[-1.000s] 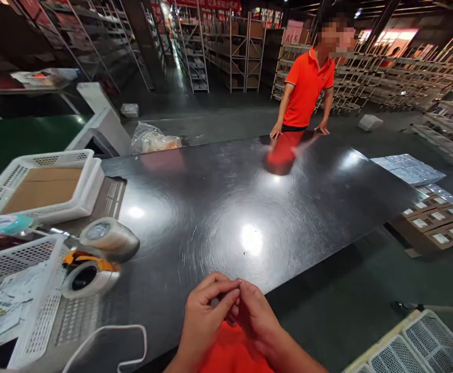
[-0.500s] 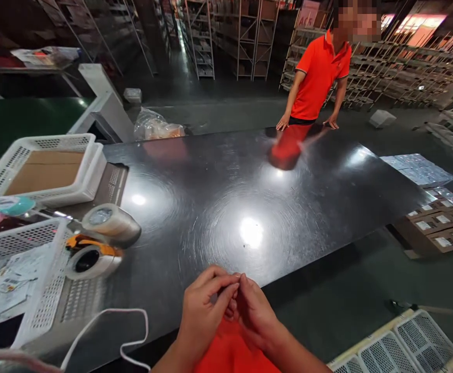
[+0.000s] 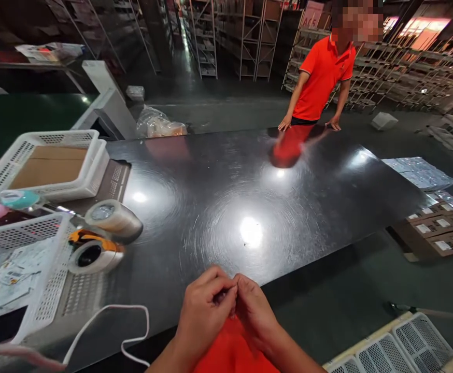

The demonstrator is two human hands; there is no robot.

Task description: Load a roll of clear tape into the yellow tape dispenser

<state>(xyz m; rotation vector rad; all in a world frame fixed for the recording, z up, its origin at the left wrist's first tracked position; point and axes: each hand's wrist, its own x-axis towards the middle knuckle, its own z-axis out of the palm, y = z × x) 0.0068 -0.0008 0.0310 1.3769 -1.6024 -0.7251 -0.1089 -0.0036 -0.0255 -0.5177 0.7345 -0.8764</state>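
Left hand: my left hand [image 3: 205, 311] sits low in the frame, just left of centre, fingers curled in and thumb pressed toward the fingertips in a tight pinch.
Right hand: my right hand [image 3: 254, 310] meets it from the right, fingers bent and closed the same way; the two hands touch at the fingertips.
What I hold: something small and dark [image 3: 222, 297] shows between the pinched tips, too small and too covered by my fingers to name.
Where it lies: it is right at the meeting point of both hands, above the near edge of the black table [image 3: 226, 207] and over my orange shirt [image 3: 232, 352].
Left of my hands: a white cable [image 3: 131, 331] loops at lower left; above it a tape dispenser [image 3: 92, 253] with an orange top, touching a roll of clear tape [image 3: 113, 220].
Far left: a white basket of papers [image 3: 28, 274], cut off by the frame edge, and behind it a white basket holding cardboard [image 3: 51, 163].
Across the table: a person in an orange shirt [image 3: 322, 77] rests both hands on the far edge, upper right.
Hard to see: my palms, and the thing's shape.
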